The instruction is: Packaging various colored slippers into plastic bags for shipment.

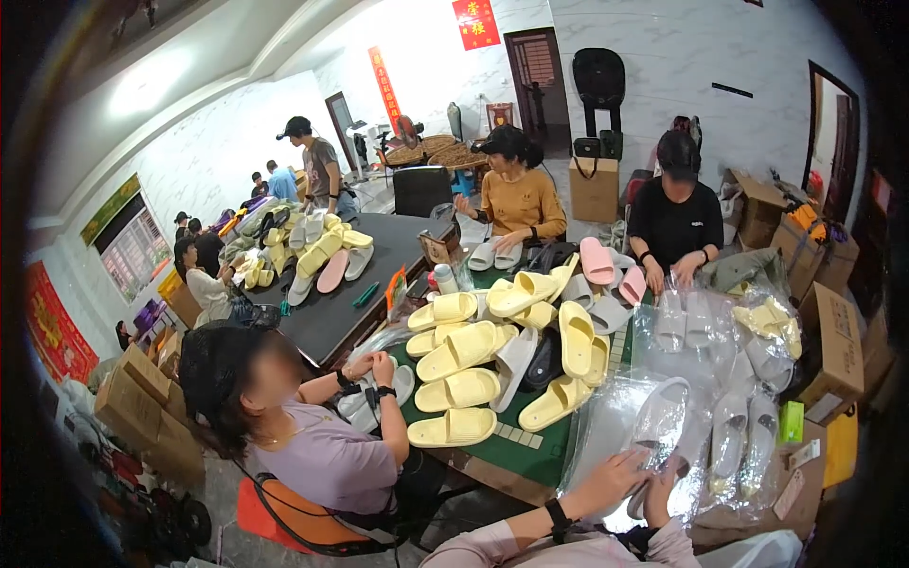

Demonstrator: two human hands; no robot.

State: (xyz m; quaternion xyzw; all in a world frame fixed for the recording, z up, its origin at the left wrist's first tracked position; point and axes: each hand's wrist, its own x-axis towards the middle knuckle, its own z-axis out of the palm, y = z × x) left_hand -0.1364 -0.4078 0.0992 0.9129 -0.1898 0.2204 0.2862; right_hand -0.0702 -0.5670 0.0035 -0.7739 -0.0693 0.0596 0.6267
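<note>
My left hand point(611, 481) and my right hand point(660, 494) are close together at the lower right, at the near end of a grey slipper point(661, 417) inside a clear plastic bag point(606, 426). The left fingers are bent over the bag's plastic, and the right hand grips it from the other side. Part of the right fingers is hidden by glare and the slipper. Beside them lie bagged grey slippers point(729, 435). Just to the left are several loose yellow slippers point(554, 402) on a green table point(540, 459).
A person in a lilac top point(331, 454) handles grey slippers at my left. Two others sit across the table, one in a mustard top point(521, 204), one in black point(672, 213). Cardboard boxes point(833, 346) stand at the right. Another slipper pile point(322, 251) covers a dark table.
</note>
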